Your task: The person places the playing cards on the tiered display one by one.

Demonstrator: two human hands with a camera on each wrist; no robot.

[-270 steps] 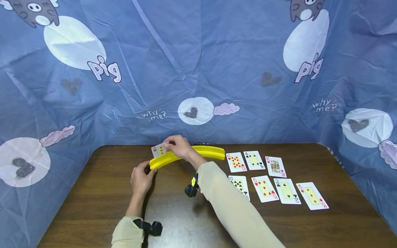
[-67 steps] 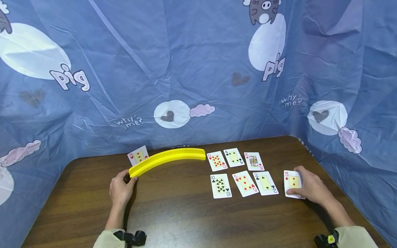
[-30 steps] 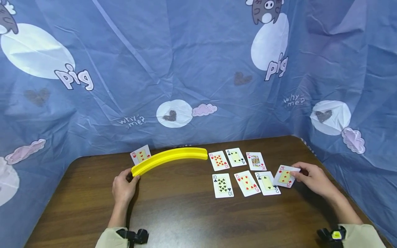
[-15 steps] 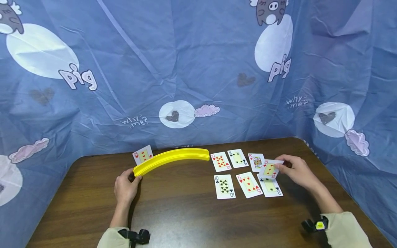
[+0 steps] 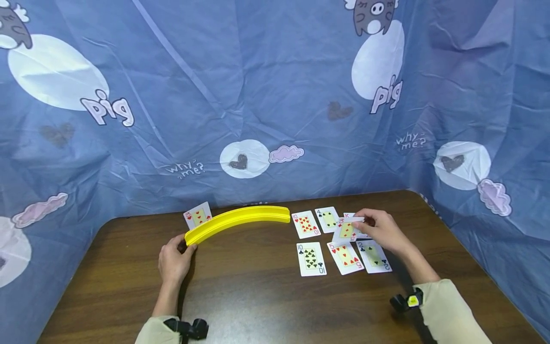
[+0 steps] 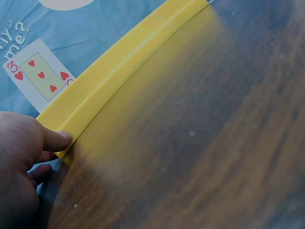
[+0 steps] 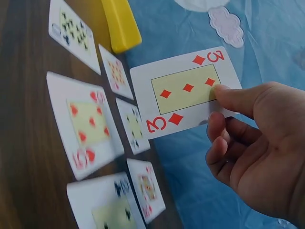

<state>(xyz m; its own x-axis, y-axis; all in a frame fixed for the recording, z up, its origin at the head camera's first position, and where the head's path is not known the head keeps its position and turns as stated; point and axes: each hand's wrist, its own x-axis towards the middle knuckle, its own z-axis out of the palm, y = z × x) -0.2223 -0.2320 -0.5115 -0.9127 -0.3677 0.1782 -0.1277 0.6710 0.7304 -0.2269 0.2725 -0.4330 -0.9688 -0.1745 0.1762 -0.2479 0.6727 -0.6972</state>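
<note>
My left hand [image 5: 174,260] grips the left end of a curved yellow card holder [image 5: 240,216], thumb on its front face in the left wrist view. Upright in the holder's left part stands the three of hearts [image 6: 40,75], its lower edge hidden. My right hand [image 5: 384,231] pinches the three of diamonds [image 7: 186,93] between thumb and fingers, raised above the table. In the head view that card covers part of the king of diamonds [image 7: 146,188] and sits over the gap near the four of spades [image 5: 327,219].
Face up on the brown table [image 5: 240,296] lie the ten of hearts [image 5: 306,224], ten of clubs [image 5: 311,258], five of hearts [image 5: 345,257] and two of clubs [image 5: 374,256]. A blue printed cloth [image 5: 275,95] hangs behind and along the sides.
The right hand, earlier at the holder, took the three of diamonds from the table's right side, lifted it and carried it left over the other cards. The left hand keeps gripping the holder.
</note>
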